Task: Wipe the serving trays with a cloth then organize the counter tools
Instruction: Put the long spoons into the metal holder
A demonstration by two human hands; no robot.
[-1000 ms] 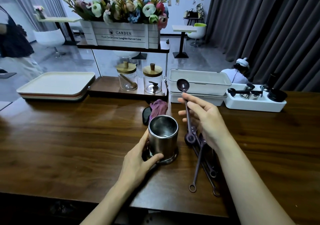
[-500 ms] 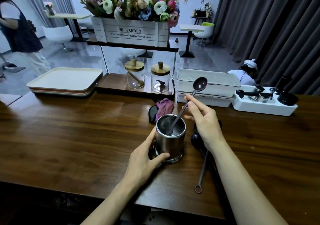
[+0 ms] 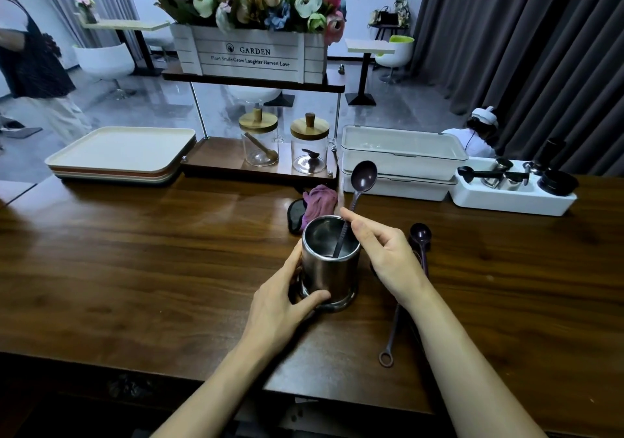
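Note:
A steel cup [image 3: 332, 275] stands on the wooden counter [image 3: 135, 268] in the middle. My left hand [image 3: 280, 309] grips its left side and base. A dark purple long-handled spoon [image 3: 364, 177] stands in the cup, bowl end up, leaning to the right. My right hand [image 3: 391, 258] pinches its handle between index finger and thumb just above the rim. More purple spoons [image 3: 420, 235] lie on the counter to the right of the cup, partly hidden under my right hand and forearm. A purple cloth [image 3: 320, 201] lies bunched behind the cup. Stacked cream serving trays [image 3: 118, 150] sit at the back left.
A two-tier shelf [image 3: 256, 167] holds two lidded glass jars below and a flower box [image 3: 250, 55] above. White lidded bins [image 3: 401, 153] and a white caddy [image 3: 506, 197] with coffee tools stand at the back right. A person stands at the far left.
My right hand has swung the spoon over the cup and lowered its handle end inside. The left hand has kept its grip on the cup.

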